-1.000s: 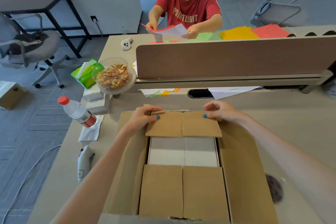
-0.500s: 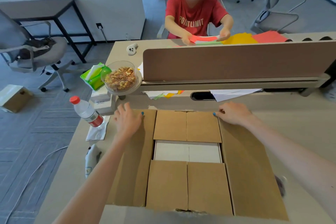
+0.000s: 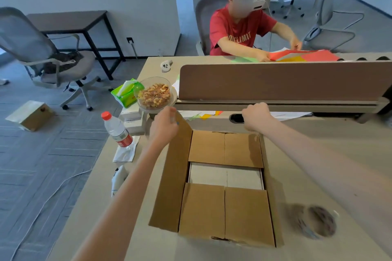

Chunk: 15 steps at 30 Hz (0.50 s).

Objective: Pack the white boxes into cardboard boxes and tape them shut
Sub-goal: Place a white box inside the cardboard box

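A brown cardboard box (image 3: pixel 246 212) stands on the desk before me. Its far and near short flaps are folded in flat. Through the gap between them show two white boxes (image 3: pixel 224 176), side by side inside. My left hand (image 3: pixel 164 127) grips the far corner of the left long flap (image 3: pixel 171 176), which is lifted steeply. My right hand (image 3: pixel 255 116) is closed at the far end of the right long flap (image 3: pixel 270 186), which stands nearly upright and is seen edge-on.
Left of the box are a water bottle (image 3: pixel 117 131), a bowl of nuts (image 3: pixel 154 95) on small white boxes (image 3: pixel 131 119), a green tissue pack (image 3: pixel 126 92) and a white device (image 3: pixel 118 178). A blurred dark round thing (image 3: pixel 318 222) lies right. A desk divider (image 3: pixel 275 80) stands behind, a person beyond it.
Both hands left the far short flap and went out to the long side flaps. Those flaps, lying spread outward before, have been lifted upward.
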### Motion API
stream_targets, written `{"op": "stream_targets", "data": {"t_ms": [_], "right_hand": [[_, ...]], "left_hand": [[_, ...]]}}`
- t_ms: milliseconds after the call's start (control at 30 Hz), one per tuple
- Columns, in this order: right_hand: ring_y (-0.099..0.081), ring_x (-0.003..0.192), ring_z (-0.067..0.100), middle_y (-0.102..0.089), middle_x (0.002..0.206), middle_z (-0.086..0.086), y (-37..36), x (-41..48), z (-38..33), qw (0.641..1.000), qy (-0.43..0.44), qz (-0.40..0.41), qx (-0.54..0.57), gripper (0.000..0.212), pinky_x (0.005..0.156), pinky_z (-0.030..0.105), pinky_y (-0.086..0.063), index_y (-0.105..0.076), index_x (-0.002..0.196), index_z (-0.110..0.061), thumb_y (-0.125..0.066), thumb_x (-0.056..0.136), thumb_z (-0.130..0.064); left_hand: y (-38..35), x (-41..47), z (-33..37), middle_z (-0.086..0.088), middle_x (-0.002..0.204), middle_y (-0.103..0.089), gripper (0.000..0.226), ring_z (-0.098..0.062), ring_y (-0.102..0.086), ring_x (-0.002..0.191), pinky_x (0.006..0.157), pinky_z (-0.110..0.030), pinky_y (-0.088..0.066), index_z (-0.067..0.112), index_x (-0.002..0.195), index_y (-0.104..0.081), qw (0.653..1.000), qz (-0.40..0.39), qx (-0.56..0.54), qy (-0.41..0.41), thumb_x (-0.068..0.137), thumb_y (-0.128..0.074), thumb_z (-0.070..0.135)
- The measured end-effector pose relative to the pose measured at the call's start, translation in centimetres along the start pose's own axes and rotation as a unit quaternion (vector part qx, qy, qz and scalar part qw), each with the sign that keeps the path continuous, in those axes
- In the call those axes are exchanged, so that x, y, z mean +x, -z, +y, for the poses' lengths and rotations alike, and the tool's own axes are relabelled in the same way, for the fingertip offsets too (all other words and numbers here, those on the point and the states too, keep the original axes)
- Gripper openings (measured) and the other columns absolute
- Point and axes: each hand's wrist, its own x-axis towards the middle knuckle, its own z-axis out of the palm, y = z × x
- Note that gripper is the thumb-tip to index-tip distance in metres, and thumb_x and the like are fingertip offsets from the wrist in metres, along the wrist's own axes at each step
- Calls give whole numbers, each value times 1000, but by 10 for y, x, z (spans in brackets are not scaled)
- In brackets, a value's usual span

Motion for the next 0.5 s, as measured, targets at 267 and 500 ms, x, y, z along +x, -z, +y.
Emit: {"op": "stream_targets", "data": {"t_ms": [267, 500], "right_hand": [[-61, 95, 29, -62, 108, 11, -21, -21, -16, 945, -45, 42, 321, 39, 70, 33, -42, -50, 118, -9, -32, 102, -39], [-53, 110, 20, -56, 125, 2, -73, -61, -31, 891, -24, 82, 446, 29, 84, 35, -48, -51, 126, -15, -40, 100, -21]], "left_hand": [[-46, -31, 27, 2, 124, -60, 34, -9, -57, 104, 80, -20, -43, 16, 132, -53, 985, -75, -144, -54, 99, -51, 22], [-91, -54, 8, 0, 136, -56, 35, -13, -46, 127, 105, -23, -29, 15, 122, -65, 977, -150, -49, -145, 97, -43, 3]]}}
